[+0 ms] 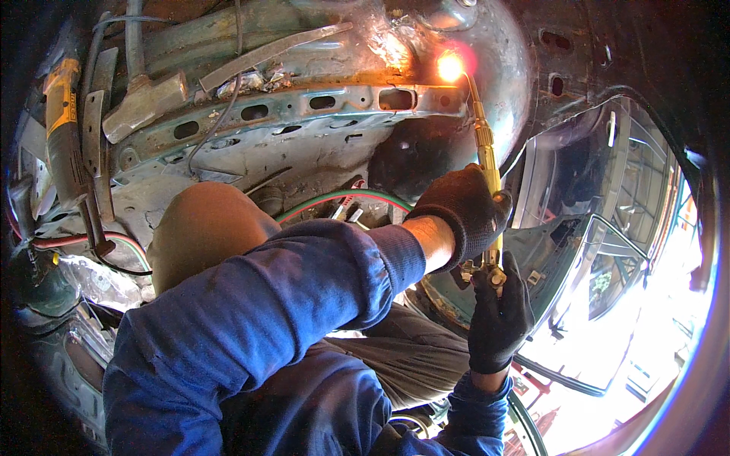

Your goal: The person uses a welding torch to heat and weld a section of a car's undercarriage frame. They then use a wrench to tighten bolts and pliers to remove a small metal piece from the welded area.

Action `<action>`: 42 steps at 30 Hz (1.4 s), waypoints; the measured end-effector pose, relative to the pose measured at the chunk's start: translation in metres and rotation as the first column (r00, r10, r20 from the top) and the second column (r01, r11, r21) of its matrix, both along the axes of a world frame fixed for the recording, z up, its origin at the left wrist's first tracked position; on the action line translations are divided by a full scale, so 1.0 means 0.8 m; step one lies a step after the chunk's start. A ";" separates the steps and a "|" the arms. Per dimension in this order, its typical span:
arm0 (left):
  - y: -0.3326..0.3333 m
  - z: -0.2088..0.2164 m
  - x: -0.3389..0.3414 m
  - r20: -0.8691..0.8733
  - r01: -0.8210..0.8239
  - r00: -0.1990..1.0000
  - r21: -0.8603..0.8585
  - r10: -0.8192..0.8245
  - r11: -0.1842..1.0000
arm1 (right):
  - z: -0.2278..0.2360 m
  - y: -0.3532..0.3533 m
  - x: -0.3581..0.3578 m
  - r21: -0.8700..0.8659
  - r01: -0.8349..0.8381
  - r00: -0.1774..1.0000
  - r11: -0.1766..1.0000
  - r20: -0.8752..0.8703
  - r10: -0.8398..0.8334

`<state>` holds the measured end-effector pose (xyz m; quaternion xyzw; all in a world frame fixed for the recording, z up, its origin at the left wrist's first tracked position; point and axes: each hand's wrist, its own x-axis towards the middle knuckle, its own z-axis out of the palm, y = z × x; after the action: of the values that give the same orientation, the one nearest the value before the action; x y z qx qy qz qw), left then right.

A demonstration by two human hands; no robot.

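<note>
A brass gas torch (485, 140) stands nearly upright, its thin bent tube rising to a bright flame beside a metal panel (498, 99). Wrapped round its handle is my left hand (460, 209) in a dark glove, reaching across from the left in a blue sleeve. My right hand (500, 319), in a black glove, is closed at the torch's lower end by the brass valve knobs (493, 275); its fingers partly hide what they grip. Orange glow lights the rusty seam (433, 93) left of the flame.
A hammer (146, 106), a flat metal bar (274, 55) and a yellow-and-black power tool (63, 114) lie on the metalwork at left. Red and green hoses (334, 196) curve behind my arm. A car door-like frame (547, 258) stands at right; my knee (205, 228) is near the middle.
</note>
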<state>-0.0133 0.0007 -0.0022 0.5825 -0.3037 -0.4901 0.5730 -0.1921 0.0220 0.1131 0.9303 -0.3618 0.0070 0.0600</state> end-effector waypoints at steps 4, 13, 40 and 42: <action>0.001 0.000 -0.003 0.032 -0.017 0.999 0.012 0.017 1.000 | 0.002 0.001 0.003 -0.007 0.010 1.000 1.000 -0.015 -0.010; 0.000 -0.002 -0.007 0.058 0.015 0.998 0.051 -0.018 0.999 | -0.015 -0.002 -0.004 0.042 -0.008 0.994 0.999 0.108 0.003; 0.002 -0.018 -0.007 0.119 0.101 0.986 0.147 -0.119 0.984 | -0.079 0.022 -0.013 0.188 0.190 0.914 0.964 0.325 -0.243; 0.002 -0.023 -0.011 0.155 0.058 0.985 0.122 -0.077 0.991 | -0.078 0.024 -0.011 0.254 0.228 0.894 0.940 0.327 -0.305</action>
<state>-0.0223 0.0024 -0.0203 0.6418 -0.3386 -0.4781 0.4948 -0.2008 0.0411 0.0510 0.8553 -0.4900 0.1315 -0.1054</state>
